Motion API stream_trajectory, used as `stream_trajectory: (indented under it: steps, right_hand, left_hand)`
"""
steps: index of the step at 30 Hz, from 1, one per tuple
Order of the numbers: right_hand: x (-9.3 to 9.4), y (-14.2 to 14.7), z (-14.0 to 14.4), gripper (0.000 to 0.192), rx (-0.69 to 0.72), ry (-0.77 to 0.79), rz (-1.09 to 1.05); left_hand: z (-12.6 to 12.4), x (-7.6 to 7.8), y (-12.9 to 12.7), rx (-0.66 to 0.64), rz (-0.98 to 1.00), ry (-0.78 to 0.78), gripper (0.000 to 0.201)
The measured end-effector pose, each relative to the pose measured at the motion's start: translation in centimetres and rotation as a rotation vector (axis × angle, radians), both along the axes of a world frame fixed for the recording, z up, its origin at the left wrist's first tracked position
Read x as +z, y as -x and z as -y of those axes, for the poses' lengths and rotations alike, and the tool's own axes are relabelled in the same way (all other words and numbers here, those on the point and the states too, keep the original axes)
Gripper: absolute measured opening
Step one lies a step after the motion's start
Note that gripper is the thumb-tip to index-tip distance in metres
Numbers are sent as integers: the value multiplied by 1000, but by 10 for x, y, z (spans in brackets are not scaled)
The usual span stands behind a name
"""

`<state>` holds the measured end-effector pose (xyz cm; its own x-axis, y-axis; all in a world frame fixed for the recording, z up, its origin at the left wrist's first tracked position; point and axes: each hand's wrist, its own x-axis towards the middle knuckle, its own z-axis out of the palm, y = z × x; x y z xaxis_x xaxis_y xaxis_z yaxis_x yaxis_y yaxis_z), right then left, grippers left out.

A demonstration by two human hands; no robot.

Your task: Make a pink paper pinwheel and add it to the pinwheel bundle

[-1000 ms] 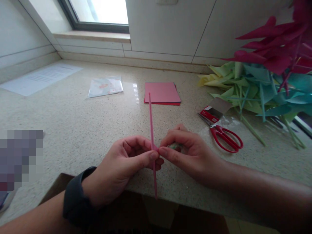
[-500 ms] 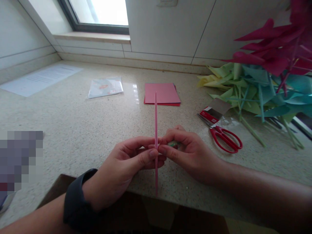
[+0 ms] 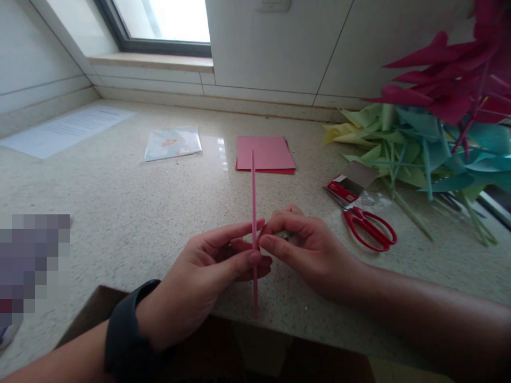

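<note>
A thin pink stick (image 3: 253,197) stands upright, its lower part between the thumb and fingers of my left hand (image 3: 215,260). The index finger of that hand stretches out behind the stick. My right hand (image 3: 303,244) is closed in a pinch right beside the stick, its thumb and index fingertips at the stick's right side. Something small and greenish (image 3: 283,234) shows inside the curled right fingers, too hidden to name. Beyond the stick's top lies a stack of square coloured paper (image 3: 271,151), pink uppermost with red below.
Red-handled scissors (image 3: 371,229) lie right of my right hand, by a red and grey packet (image 3: 345,186). Folded paper pinwheels (image 3: 439,133) on sticks pile up at the right. A clear-sleeved card (image 3: 173,143) and a printed sheet (image 3: 75,127) lie at the back left of the counter (image 3: 120,213).
The stick's upper end has tilted slightly to the left. My left thumb has slid a little lower on it, and the left index finger has lifted slightly. My right hand has barely moved.
</note>
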<state>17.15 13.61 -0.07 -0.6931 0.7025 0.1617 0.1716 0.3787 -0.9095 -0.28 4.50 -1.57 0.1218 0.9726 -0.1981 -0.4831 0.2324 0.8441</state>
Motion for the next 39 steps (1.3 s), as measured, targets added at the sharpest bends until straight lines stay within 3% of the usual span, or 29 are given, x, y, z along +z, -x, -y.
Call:
stream_trajectory:
  steps: [13, 18, 27, 39]
  right_hand:
    - [5, 2, -2, 14, 90, -8, 6]
    - [4, 0, -4, 12, 7, 39, 21]
    - [4, -1, -4, 16, -5, 55, 19]
    - [3, -1, -5, 15, 45, 37, 21]
  left_hand:
    - [-2, 1, -3, -47, 37, -65, 38]
    - [-1, 4, -5, 73, -63, -5, 50]
    - [-2, 9, -5, 26, -241, 100, 23]
    - [-5, 12, -5, -32, -24, 122, 13]
